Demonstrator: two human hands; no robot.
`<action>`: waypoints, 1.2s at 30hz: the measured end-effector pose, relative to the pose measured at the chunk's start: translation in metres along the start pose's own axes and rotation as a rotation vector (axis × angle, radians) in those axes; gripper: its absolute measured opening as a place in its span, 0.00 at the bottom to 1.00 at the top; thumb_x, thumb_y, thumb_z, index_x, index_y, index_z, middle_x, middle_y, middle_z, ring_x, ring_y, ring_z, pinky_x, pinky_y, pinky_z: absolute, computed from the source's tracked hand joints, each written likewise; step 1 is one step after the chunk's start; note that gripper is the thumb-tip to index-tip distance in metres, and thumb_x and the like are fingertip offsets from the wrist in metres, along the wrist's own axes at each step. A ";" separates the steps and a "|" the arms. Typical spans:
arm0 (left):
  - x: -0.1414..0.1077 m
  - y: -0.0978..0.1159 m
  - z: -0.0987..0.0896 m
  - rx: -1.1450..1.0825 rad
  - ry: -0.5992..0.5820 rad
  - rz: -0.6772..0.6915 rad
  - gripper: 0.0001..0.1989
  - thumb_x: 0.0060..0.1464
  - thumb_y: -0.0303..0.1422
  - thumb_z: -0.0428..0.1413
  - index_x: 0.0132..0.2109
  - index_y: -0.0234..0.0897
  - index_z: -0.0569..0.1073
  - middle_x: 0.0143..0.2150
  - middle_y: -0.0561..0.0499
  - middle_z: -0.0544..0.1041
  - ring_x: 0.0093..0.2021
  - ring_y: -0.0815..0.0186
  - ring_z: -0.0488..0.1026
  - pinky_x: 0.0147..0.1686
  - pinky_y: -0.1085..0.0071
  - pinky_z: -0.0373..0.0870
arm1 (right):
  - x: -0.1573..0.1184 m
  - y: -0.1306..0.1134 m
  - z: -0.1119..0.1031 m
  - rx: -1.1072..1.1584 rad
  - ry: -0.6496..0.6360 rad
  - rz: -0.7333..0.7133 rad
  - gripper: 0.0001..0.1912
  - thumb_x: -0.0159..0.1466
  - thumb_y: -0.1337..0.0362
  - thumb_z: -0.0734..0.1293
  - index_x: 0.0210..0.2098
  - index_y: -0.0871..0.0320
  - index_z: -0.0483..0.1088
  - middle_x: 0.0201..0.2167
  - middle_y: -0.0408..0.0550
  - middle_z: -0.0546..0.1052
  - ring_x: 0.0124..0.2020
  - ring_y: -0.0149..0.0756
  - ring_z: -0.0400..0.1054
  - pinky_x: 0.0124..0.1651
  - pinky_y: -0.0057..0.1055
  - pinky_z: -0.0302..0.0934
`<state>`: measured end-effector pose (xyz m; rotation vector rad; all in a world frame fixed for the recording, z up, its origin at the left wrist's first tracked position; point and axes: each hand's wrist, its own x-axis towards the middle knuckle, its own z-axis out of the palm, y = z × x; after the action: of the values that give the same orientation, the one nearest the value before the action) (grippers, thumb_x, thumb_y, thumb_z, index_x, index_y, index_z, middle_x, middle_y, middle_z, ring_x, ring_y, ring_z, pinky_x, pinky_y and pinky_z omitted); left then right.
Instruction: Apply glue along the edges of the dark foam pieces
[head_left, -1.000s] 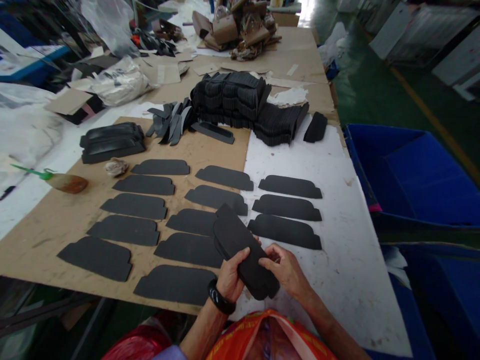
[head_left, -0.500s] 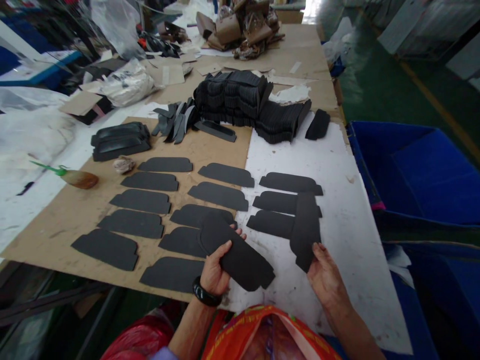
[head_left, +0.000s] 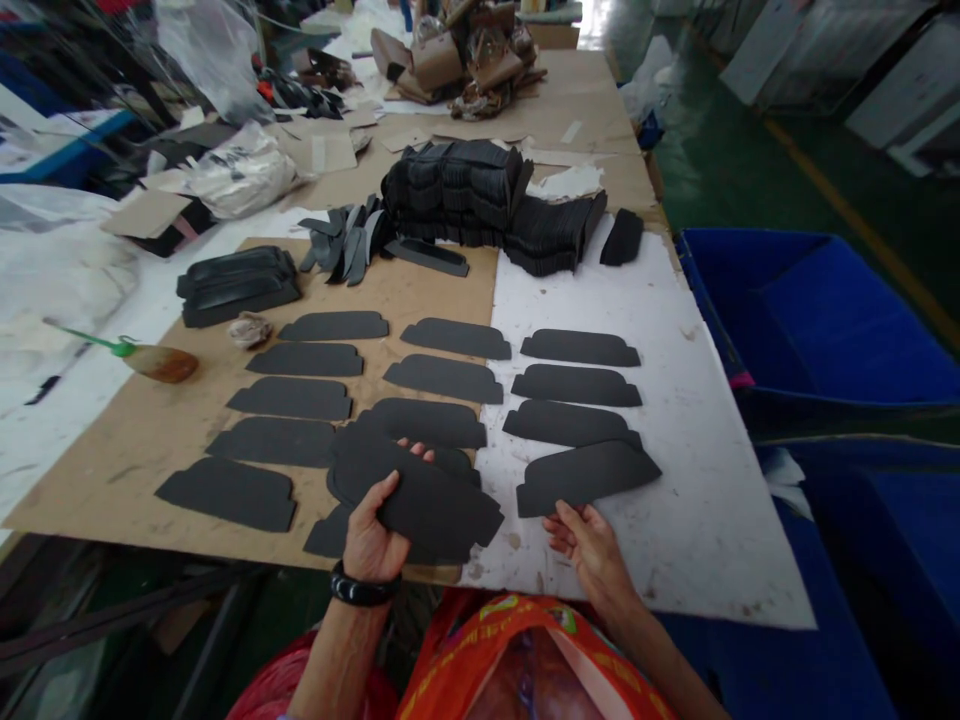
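Observation:
My left hand (head_left: 379, 530), with a black bangle at the wrist, is closed on a few overlapping black flat cut pieces (head_left: 431, 500), thumb on top and fingertips showing at the far edge. My right hand (head_left: 589, 545) pinches the near edge of a single black piece (head_left: 589, 475), which lies low over the white sheet and overlaps the piece beyond it. Similar dark pieces lie in three columns: a left one (head_left: 289, 400), a middle one (head_left: 442, 378) and a right one (head_left: 576, 385). The held pieces partly cover the near end of the middle column.
Behind the columns stand a long row of stacked black pieces (head_left: 454, 190), loose dark strips (head_left: 349, 240) and a smaller pile (head_left: 238, 283). A glue bottle with a green spout (head_left: 161, 362) and a crumpled wad (head_left: 249, 330) lie left. Blue bins (head_left: 825, 310) adjoin the table's right edge.
My right hand has moved left and turned its piece from upright to nearly crosswise, lowering it at the near end of the right column. My left hand has shifted left with its pieces.

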<state>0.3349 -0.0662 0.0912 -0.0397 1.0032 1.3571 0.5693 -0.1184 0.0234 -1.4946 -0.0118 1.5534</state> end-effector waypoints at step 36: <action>-0.015 -0.049 -0.007 0.106 -0.192 -0.351 0.19 0.50 0.23 0.55 0.50 0.32 0.70 0.47 0.44 0.76 0.50 0.59 0.72 0.54 0.63 0.65 | -0.023 0.006 0.052 -0.659 -0.342 -0.323 0.08 0.50 0.62 0.68 0.22 0.58 0.65 0.18 0.37 0.68 0.21 0.27 0.59 0.24 0.24 0.51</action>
<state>0.3728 -0.0953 0.0708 -0.0047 0.8583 0.9674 0.5203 -0.1062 0.0507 -1.5804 -0.9974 1.5872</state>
